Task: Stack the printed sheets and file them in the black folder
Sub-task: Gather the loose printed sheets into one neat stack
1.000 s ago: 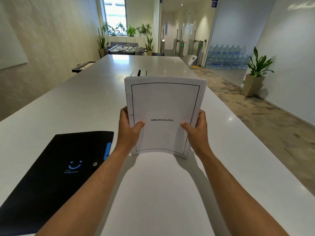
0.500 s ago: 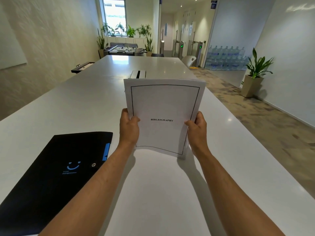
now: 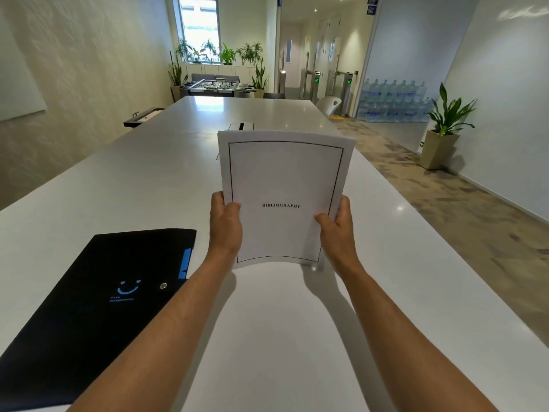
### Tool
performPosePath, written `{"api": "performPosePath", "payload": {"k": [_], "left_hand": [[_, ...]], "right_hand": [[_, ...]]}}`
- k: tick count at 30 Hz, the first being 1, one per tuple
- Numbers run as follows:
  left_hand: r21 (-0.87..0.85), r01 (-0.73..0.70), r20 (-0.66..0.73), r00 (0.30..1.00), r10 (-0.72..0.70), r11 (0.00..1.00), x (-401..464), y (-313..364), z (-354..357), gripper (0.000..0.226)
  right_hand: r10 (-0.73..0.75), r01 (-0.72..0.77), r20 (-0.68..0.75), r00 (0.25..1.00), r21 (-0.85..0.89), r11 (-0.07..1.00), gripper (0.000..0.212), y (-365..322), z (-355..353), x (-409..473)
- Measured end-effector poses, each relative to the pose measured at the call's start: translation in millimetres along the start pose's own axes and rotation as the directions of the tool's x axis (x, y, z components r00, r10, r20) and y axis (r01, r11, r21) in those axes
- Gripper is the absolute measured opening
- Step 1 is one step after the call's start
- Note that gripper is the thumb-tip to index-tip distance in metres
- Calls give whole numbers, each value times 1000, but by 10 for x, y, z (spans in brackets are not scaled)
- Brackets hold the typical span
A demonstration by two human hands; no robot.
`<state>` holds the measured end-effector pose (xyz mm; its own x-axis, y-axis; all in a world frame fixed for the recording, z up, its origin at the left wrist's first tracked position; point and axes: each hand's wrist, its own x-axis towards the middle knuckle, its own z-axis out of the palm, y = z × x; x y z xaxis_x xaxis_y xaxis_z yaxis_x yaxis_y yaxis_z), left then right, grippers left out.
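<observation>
Since the earlier frame, your left hand (image 3: 225,226) has shifted its thumb from the page face to the left margin; the stack has barely moved. You hold the printed sheets (image 3: 285,185) upright, bottom edge on or just above the table (image 3: 297,337), near its centre line; contact cannot be confirmed. Your left hand grips the left edge; your right hand (image 3: 338,230) grips the right edge, thumb on the front page. Status: stacking appears nearly complete. Filing is not started: the black folder (image 3: 89,307) lies shut by the table's near-left edge, apart from both hands.
</observation>
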<state>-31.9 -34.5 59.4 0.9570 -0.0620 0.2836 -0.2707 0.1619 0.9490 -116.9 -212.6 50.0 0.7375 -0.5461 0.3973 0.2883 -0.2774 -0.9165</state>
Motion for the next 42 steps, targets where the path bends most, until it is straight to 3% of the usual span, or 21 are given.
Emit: {"api": "performPosePath", "payload": {"k": [7, 13, 21, 27, 32, 34, 39, 42], "left_hand": [[65, 33, -37, 999, -31, 997, -49, -111, -20, 21], [73, 31, -44, 999, -28, 997, -9, -85, -39, 16], [129, 19, 23, 1000, -22, 992, -199, -305, -26, 21], [298, 42, 58, 996, -62, 953, -105, -277, -10, 18], [515, 88, 101, 982, -162, 853, -61, -341, -109, 24], [567, 77, 110, 980, -168, 820, -57, -386, -215, 29], [810, -77, 110, 994, -20, 582, -8, -486, -589, 28], [899, -12, 28, 999, -31, 438, 67, -509, -905, 31]], "right_hand": [[19, -21, -22, 1000, -82, 996, 20, 124, 47, -70], [-20, 15, -71, 997, -72, 997, 23, 51, 36, -47], [45, -49, -38, 998, -114, 992, 25, 296, -5, -246], [89, -98, -53, 995, -184, 978, 27, 232, -117, -153], [370, -374, -64, 927, -250, 893, 39, 365, -312, -13], [459, -460, -72, 886, -278, 843, 29, 428, -386, -15], [545, -539, -97, 833, -363, 760, 22, 526, -427, -62], [557, -528, -94, 825, -482, 700, 35, 554, -415, -82]]}}
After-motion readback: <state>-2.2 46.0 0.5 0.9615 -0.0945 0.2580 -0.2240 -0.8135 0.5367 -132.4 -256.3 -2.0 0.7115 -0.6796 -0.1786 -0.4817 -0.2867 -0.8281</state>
